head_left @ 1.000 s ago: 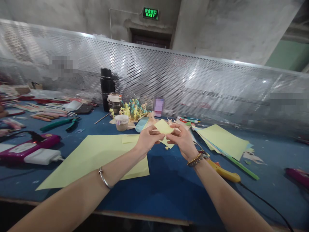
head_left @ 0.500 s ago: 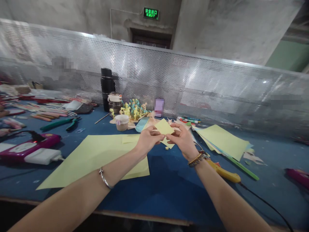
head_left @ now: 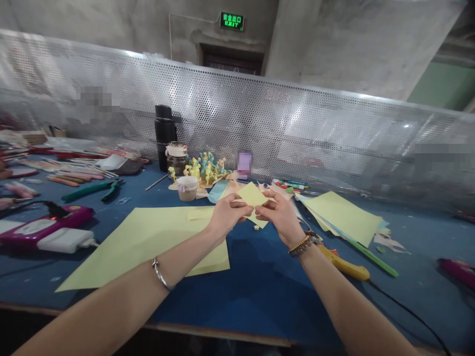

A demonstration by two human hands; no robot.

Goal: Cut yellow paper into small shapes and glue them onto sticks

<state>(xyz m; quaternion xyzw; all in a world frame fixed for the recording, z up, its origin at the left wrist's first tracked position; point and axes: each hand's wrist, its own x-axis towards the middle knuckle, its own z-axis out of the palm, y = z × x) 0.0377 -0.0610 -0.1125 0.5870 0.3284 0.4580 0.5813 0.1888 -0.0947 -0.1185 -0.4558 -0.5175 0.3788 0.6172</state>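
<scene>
A small square of yellow paper (head_left: 253, 194) is held up between my two hands, one corner pointing away from me. My left hand (head_left: 230, 213) pinches its left side between thumb and fingers. On the opposite side, my right hand (head_left: 279, 213) grips the same paper, its thumb close to the left one. Beneath the hands lies another small yellow paper piece, partly hidden, with a tiny yellow scrap (head_left: 256, 228) beside it. A large yellow sheet (head_left: 148, 242) spreads under my left forearm.
A yellow glue gun (head_left: 349, 267) with a cord lies by my right forearm, near a green stick (head_left: 378, 259) and stacked sheets (head_left: 337, 212). Behind stand yellow paper flowers (head_left: 202, 173), a small cup (head_left: 187, 189) and a black thermos (head_left: 165, 136). Pliers (head_left: 91, 191) and a power strip (head_left: 40, 230) lie left.
</scene>
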